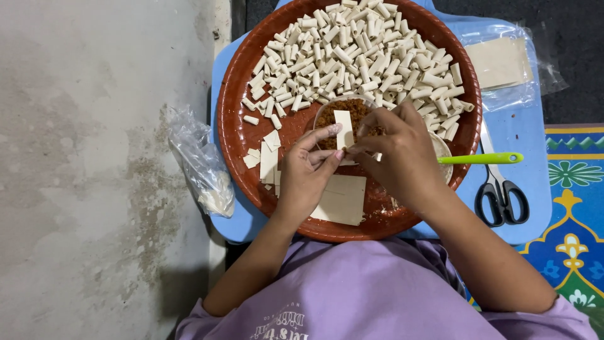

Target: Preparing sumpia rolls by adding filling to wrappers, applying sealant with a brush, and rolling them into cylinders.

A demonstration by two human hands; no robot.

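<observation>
A narrow strip of pale dough wrapper [343, 128] stands between both hands over a small bowl of brown crumbly filling [343, 112]. My left hand [308, 173] pinches the strip's lower end from the left. My right hand [397, 154] grips it from the right and covers part of the bowl. Both hover over a large round brown tray [234, 135]. Many small rolled dough tubes [358, 53] are heaped on the tray's far half. Flat wrapper squares [345, 201] and cut strips [267, 157] lie near my left hand.
A green-handled utensil [481, 158] sticks out from under my right hand. Black-handled scissors [500, 192] lie on the blue stool top [535, 135]. A clear bag of wrapper sheets [503, 63] sits at the far right, a crumpled plastic bag [201, 164] on the left. Grey concrete floor lies to the left.
</observation>
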